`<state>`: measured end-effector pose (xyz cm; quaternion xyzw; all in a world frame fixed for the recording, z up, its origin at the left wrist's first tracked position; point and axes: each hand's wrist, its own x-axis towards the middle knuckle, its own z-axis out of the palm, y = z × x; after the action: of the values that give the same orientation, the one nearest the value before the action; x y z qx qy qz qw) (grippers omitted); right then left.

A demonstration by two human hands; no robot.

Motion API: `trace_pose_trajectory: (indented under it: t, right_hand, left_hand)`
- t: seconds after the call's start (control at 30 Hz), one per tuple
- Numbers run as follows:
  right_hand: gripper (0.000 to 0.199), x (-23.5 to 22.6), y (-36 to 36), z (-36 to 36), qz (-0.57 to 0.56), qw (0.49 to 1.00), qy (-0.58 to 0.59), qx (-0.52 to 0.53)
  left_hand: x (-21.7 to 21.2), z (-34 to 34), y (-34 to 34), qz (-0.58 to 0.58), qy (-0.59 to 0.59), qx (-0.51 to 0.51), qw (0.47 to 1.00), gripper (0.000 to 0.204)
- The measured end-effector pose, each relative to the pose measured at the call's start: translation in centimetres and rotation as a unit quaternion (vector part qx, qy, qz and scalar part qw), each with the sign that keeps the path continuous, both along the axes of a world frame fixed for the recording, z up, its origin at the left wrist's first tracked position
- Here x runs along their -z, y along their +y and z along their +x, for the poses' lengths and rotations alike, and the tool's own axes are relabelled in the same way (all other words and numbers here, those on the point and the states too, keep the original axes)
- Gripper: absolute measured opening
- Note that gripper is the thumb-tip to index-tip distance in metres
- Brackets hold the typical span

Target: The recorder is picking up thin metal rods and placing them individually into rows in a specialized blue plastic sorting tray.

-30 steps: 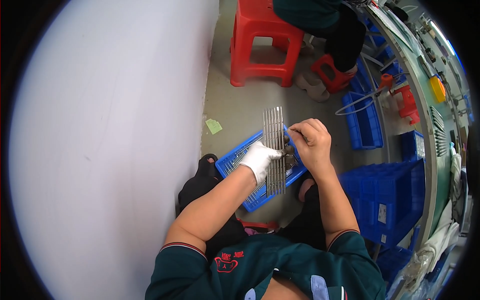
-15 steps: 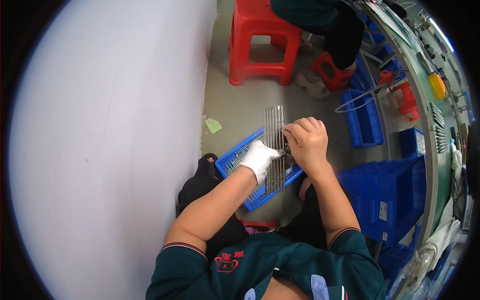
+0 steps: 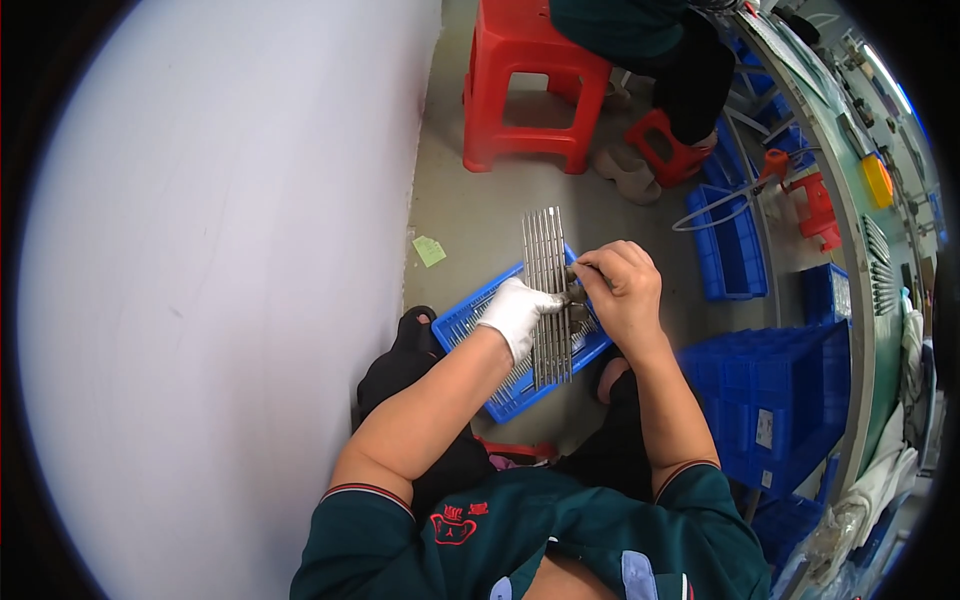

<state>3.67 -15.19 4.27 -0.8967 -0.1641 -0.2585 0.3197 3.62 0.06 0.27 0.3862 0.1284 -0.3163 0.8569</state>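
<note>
A flat row of several thin, shiny metal rods (image 3: 545,250) stands side by side over the basket, long ends pointing away from me. My left hand (image 3: 517,312), in a white glove with darkened fingertips, is closed around the middle of the row. Just right of the rods is my bare right hand (image 3: 625,285), thumb and forefinger pinched together close to the left fingertips. What the pinch holds, if anything, is too small to make out. Beneath sits a blue plastic basket (image 3: 522,404) with more metal rods (image 3: 463,328) lying in it, partly hidden by my hands.
A pale wall (image 3: 230,300) runs along the left. Ahead stands a red stool (image 3: 530,135) beside a seated person (image 3: 690,80). On the right are blue crates (image 3: 765,400), a blue bin (image 3: 735,255) and a long green-topped workbench (image 3: 885,350). A green paper scrap (image 3: 429,251) lies on the floor.
The far ends of the held rods have tipped slightly left. My right hand has shifted a little, its fingers still pinched beside the row. My left hand keeps its grip.
</note>
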Motion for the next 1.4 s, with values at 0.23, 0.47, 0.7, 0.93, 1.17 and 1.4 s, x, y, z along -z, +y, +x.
trace_pose_trajectory:
  t: [0.23, 0.47, 0.7, 0.93, 1.17, 1.4]
  right_hand:
    - [0.01, -0.5, 0.5, -0.3, -0.103, 0.992, -0.068, -0.012]
    - [0.009, -0.1, 0.8, -0.2, -0.122, 0.989, -0.081, -0.015]
    - [0.007, 0.3, 0.8, -0.2, -0.003, 1.0, 0.015, -0.008]
    - [0.007, 0.3, 0.5, -0.1, -0.014, 1.0, 0.004, -0.005]
    - [0.011, -0.1, 1.0, -0.2, -0.074, 0.994, -0.075, -0.015]
    - [0.011, -0.7, 1.5, -0.5, -0.137, 0.985, -0.098, -0.023]
  left_hand:
    - [0.2, -0.1, -0.2, 0.032, -0.005, -0.012, 0.999, 0.024]
    - [0.0, 0.0, 0.2, 0.037, 0.007, -0.015, 0.999, 0.019]
    - [0.9, 0.2, 0.1, 0.028, -0.003, -0.021, 0.999, 0.022]
    - [1.1, 0.2, 0.0, 0.028, -0.002, -0.011, 1.0, 0.022]
    - [-0.2, 0.1, 0.2, 0.057, 0.001, -0.027, 0.998, 0.016]
    - [-0.3, -0.1, 0.0, 0.079, 0.012, -0.048, 0.996, 0.017]
